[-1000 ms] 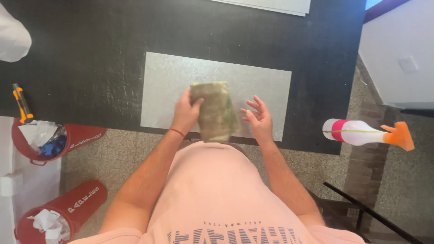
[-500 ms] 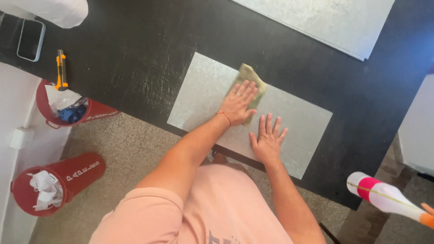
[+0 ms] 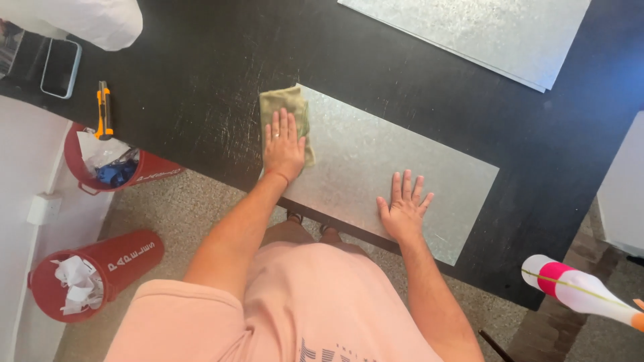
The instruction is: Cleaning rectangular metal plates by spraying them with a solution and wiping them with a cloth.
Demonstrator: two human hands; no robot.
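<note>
Hands first: your left hand (image 3: 284, 146) lies flat, fingers together and stretched out, pressing an olive-green cloth (image 3: 284, 110) onto the far left corner of the grey metal sheet (image 3: 389, 167). The cloth shows beyond your fingertips and along the right side of your hand, partly over the sheet's edge and partly on the dark counter (image 3: 194, 87). Your right hand (image 3: 404, 209) is spread wide with the palm down on the near part of the same sheet, holding nothing, well apart from the cloth.

That sheet lies at a slant across the black counter, its near edge close to the counter's edge in front of your pink shirt (image 3: 295, 308). A second metal sheet (image 3: 469, 33) lies farther off, toward the upper right, apart from the first.

At the counter's left end you have an orange-and-black utility knife (image 3: 103, 110), and beyond it a phone (image 3: 60, 67) lying beside a white bag (image 3: 87, 20). Below the counter on the speckled floor stand two red bins: the nearer red bin (image 3: 94, 275) holds crumpled white paper, and the farther red bin (image 3: 124, 167) holds white and blue scraps. A white spray bottle (image 3: 583, 291) with a pink band and orange tip shows at the lower right.
</note>
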